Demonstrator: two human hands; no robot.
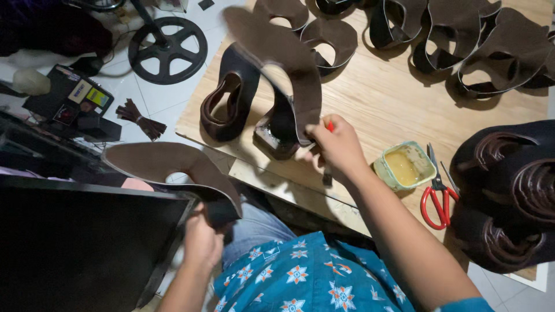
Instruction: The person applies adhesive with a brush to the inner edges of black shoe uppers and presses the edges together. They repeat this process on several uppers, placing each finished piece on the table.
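The raised dark brown curved leather piece (283,63) is motion-blurred, the red-handled tool (330,126) is mostly hidden inside the right hand (338,147), and the stacked dark brown leather pieces (514,196) are cut off at the right edge.

Bright, even overhead light on the table (381,98); soft shadows beside the right hand (338,147); motion blur above it; dim lower-left corner.

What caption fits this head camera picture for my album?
Right hand lifts a brown leather piece off the wooden table; left hand holds another.
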